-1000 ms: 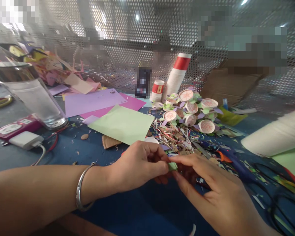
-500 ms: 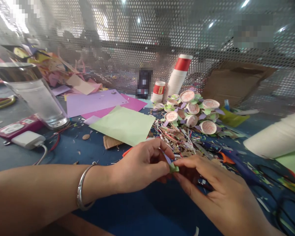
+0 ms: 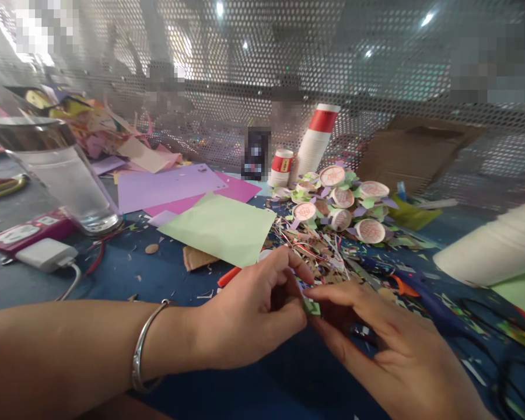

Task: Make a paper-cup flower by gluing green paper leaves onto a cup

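Note:
My left hand point(image 3: 258, 312), with a silver bangle at the wrist, is closed around a small folded piece of green paper point(image 3: 311, 307). A bit of purple paper shows just above it between the fingers; the rest is hidden by my palm. My right hand point(image 3: 385, 344) comes from the other side, its thumb and forefinger pinching the free end of the green piece. Beneath the right palm lies a small dark shiny object point(image 3: 363, 332) that I cannot make out. An orange stick-like thing point(image 3: 228, 276) pokes out behind the left hand.
Ahead are cut cup bottoms point(image 3: 342, 197) with green and purple paper bits, among paper scraps point(image 3: 306, 245). Green sheet point(image 3: 221, 227), leaning cup stack point(image 3: 312, 146), glass of water point(image 3: 70, 181) and white charger point(image 3: 48, 255) stand around. A blue glue gun point(image 3: 429, 297) with a cable lies right.
Both hands stay together at the green paper piece, now slightly lower in view. The fingers have shifted a little on it, and the view has tilted slightly.

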Tool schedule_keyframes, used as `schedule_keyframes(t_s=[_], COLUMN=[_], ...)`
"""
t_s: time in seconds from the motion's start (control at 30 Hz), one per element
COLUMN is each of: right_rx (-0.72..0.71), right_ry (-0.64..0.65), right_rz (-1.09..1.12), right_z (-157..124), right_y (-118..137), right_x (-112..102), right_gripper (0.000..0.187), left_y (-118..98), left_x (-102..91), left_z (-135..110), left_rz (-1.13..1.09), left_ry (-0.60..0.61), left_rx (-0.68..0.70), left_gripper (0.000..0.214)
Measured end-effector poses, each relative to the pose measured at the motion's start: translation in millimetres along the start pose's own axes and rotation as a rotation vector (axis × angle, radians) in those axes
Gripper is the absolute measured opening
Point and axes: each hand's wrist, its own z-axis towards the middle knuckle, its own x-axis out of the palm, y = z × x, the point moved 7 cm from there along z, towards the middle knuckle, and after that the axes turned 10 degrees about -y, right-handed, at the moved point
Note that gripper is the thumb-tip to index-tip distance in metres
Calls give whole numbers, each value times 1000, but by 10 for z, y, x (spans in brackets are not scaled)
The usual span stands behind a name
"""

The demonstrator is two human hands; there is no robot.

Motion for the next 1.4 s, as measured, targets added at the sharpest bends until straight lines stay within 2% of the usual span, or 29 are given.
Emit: schedule_keyframes(t_s=[0.13,0.3,0.57,0.8,1.0,1.3,1.4], right_rx=[12,44,74,134,197,331,354], right_ry=[49,126,73,37,40,68,78], right_rz=[33,46,59,41,40,82,93], right_z=[-30,-69,15,38,-47,-105,-105], right_y=[-20,-50,-22,-68,-180,-268,-276], right_x=[17,37,31,7,-11,21,30], right_gripper=[28,19,15,13,10,14,15], left_y=[4,-46,-32,-45,-60,-156,-175], left_x=[32,39,4,-60,-84,-129,-127], left_z=[-4,-5,3,-6,3,2,4], left_rz=[38,60,19,110,118,208,230], left_ry=[56,92,82,67,22,-36,-37], left_rx=[10,11,-1,24,88,311,343], left_gripper=[22,27,22,17,25,13,12])
